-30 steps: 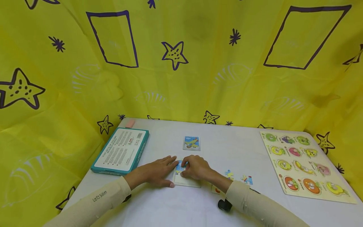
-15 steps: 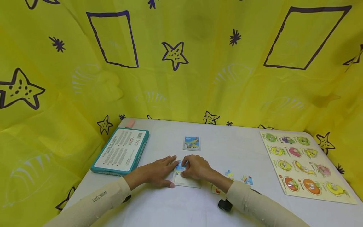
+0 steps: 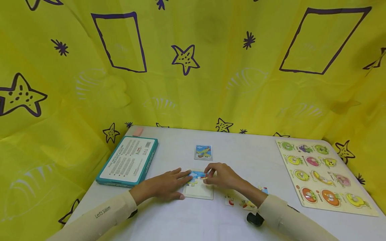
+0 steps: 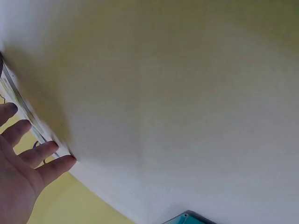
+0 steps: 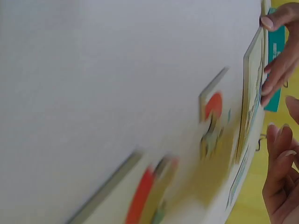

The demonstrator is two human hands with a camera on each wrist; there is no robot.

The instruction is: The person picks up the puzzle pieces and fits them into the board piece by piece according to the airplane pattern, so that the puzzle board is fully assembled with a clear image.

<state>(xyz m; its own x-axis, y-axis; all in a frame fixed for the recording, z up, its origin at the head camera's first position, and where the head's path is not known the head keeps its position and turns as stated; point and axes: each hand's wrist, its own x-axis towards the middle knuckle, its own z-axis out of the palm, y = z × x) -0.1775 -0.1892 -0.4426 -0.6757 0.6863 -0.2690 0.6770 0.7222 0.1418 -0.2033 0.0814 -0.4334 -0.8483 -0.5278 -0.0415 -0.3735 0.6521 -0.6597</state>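
Left hand [image 3: 166,184], straight-fingered, rests on the jigsaw tray [image 3: 199,191]. Right hand [image 3: 222,176], pinching or not I can't tell, seems to be seating the corner piece [image 3: 206,175]. That probably needs pressing flush.

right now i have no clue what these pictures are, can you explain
There is no machine here: these are a person's bare left hand and right hand. The wide picture comes from a camera on the head, looking forward and down; the other two come from one on each wrist. On the white table are a puzzle tray, loose puzzle pieces, a small plane picture, a teal box and a board of fruit shapes. The left hand rests at the tray's left side; the right hand is bent over its upper right corner, and whether it pinches anything is hard to tell.
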